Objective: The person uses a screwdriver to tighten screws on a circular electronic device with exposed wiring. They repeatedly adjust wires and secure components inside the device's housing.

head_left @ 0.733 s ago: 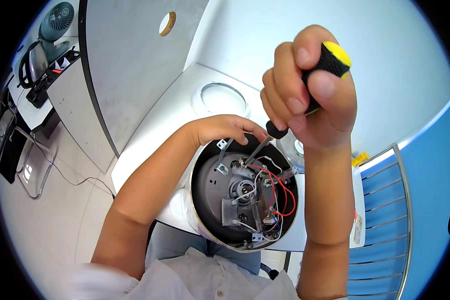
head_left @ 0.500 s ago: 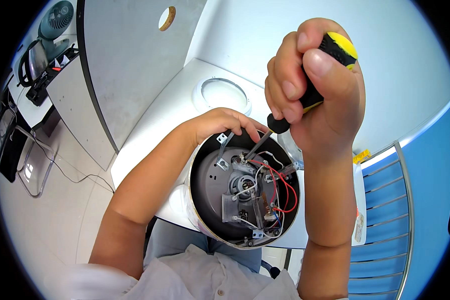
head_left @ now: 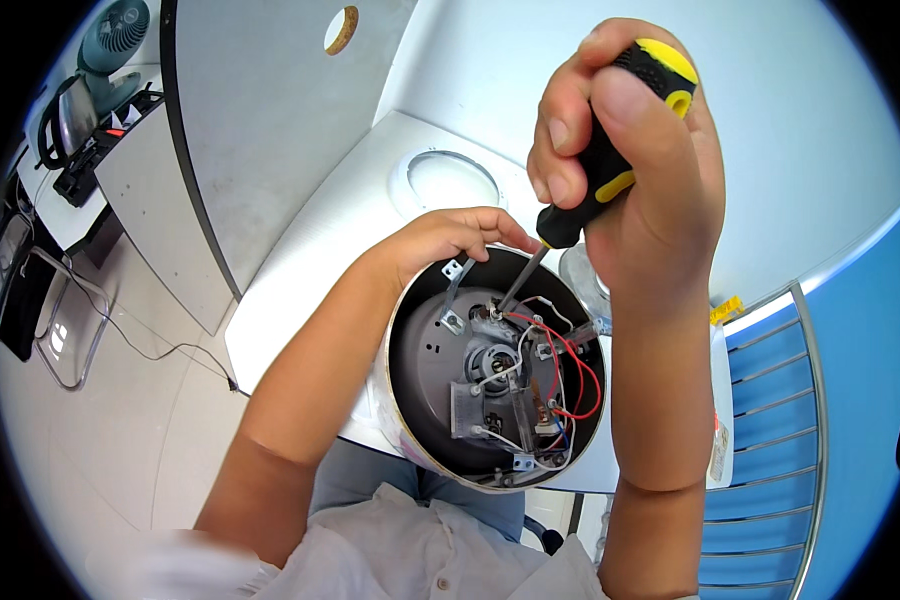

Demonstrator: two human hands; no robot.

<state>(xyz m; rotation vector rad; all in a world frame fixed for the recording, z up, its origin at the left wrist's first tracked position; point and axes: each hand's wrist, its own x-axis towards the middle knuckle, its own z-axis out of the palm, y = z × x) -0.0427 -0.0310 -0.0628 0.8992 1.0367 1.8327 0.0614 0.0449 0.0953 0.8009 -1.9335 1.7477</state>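
An open round shell (head_left: 398,400), which looks like an upturned rice cooker, rests near the table's front edge. Inside it are red and white wires (head_left: 597,385), metal brackets (head_left: 453,318) and a grey round base. My right hand (head_left: 660,190) is wrapped round the black and yellow handle of a screwdriver (head_left: 602,160). The shaft slants down to the left, its tip at a small terminal (head_left: 494,312) near the far side of the shell's inside. My left hand (head_left: 455,238) grips the far rim beside a bracket, fingers curled over the edge.
A white ring (head_left: 405,190) lies on the white table (head_left: 320,230) behind the shell, with a round clear lid (head_left: 582,275) partly hidden by my right wrist. Grey partition (head_left: 270,120) at left, metal railing (head_left: 820,400) at right. A cable (head_left: 160,355) crosses the floor.
My right hand has risen slightly and turned on the screwdriver, showing more of the handle. The left hand's fingers have shifted a little on the rim. The whole view has moved slightly.
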